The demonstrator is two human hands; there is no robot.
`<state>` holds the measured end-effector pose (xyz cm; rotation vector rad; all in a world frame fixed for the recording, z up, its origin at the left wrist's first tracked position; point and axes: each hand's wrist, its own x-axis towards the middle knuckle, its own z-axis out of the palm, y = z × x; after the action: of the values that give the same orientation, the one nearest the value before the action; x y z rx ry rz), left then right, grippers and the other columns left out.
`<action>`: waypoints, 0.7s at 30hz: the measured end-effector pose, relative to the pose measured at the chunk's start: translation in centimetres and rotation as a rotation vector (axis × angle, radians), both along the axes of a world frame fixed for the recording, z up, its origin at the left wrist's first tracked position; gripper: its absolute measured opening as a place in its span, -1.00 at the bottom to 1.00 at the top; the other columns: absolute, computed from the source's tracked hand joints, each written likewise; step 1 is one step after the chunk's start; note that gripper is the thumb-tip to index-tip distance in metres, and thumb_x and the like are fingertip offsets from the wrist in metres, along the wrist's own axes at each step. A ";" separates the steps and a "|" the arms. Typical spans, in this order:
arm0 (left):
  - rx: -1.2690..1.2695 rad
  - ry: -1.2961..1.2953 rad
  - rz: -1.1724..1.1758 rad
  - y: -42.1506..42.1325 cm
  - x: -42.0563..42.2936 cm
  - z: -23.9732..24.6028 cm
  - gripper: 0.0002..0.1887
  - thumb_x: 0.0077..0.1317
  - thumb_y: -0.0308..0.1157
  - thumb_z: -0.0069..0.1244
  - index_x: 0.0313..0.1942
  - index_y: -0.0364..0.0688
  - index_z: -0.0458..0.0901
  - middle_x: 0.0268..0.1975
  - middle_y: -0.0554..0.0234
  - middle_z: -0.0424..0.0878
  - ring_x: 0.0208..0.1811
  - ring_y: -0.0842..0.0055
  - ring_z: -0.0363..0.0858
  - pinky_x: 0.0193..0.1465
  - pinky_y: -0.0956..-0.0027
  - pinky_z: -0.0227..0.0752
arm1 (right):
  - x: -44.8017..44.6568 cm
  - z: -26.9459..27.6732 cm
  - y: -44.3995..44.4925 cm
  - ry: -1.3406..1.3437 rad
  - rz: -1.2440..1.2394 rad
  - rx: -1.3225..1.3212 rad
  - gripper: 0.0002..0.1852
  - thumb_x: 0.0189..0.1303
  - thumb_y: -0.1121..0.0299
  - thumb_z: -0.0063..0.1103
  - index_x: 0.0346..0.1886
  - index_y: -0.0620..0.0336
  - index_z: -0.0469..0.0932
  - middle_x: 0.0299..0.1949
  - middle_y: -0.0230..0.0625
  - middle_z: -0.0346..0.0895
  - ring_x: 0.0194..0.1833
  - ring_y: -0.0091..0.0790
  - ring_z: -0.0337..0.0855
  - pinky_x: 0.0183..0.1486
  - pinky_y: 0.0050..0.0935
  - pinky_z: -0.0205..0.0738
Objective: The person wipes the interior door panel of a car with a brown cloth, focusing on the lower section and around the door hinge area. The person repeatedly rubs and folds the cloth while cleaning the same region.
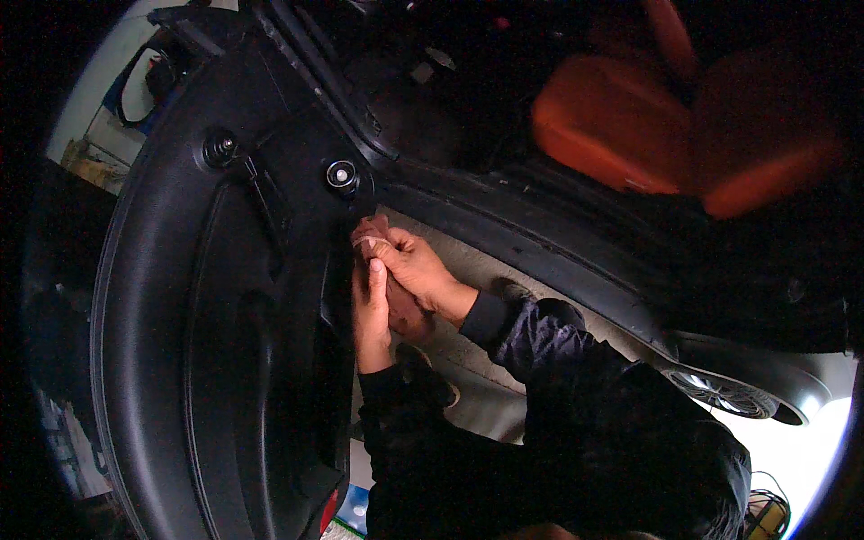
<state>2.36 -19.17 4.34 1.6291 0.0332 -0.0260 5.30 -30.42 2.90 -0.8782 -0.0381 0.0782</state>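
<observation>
A reddish-brown cloth [407,312] is bunched between my two hands, beside the lower edge of an open car door. My right hand [424,268] grips its upper part, thumb and fingers pinching a fold. Against the cloth's left side lies my left hand [373,307], its thumb pointing up and touching the fold; its fingers are mostly hidden. The black door panel [162,283] stands to the left, with a round fitting [341,175] just above my hands and a window crank [228,144] further up and left.
The black door sill [513,229] runs diagonally to the right of my hands. Beyond it are orange seats [607,128] in a dark cabin. A wheel [725,393] shows at the right. A side mirror [140,84] is at the upper left, and a coiled cable [768,509] lies at the lower right.
</observation>
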 end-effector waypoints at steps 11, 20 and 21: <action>-0.416 -0.076 0.229 0.7 -1.2 1.3 -0.27 0.49 0.02 0.18 0.44 -0.34 0.42 0.42 -0.11 0.51 0.37 0.15 0.57 0.42 0.06 0.47 | 0.4 1.8 -4.3 -0.364 -0.433 -0.884 -0.59 0.53 0.08 0.16 -0.08 0.33 0.64 -0.23 0.28 0.65 -0.13 0.43 0.65 -0.14 0.14 0.56; -0.783 -0.099 0.075 0.9 -1.8 2.0 -0.32 0.54 0.06 0.07 0.43 -0.28 0.47 0.44 -0.07 0.50 0.41 0.14 0.50 0.47 0.06 0.40 | 2.3 0.8 -4.0 -0.208 -0.384 -0.476 -0.56 0.63 0.07 0.06 -0.05 0.34 0.65 -0.24 0.07 0.72 -0.19 0.01 0.73 -0.04 -0.10 0.58; -0.695 -0.116 0.129 0.8 -1.5 1.7 -0.33 0.54 0.04 0.08 0.42 -0.30 0.47 0.42 -0.07 0.51 0.39 0.14 0.52 0.46 0.07 0.42 | 2.7 0.7 -4.0 -0.091 -0.337 -0.394 -0.56 0.65 0.06 0.04 -0.04 0.33 0.66 -0.24 0.00 0.74 -0.20 -0.12 0.73 -0.02 -0.15 0.58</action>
<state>0.90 -18.37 6.02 0.9293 0.0350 0.1431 7.98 -34.43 3.59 -1.2697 0.0418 -0.2784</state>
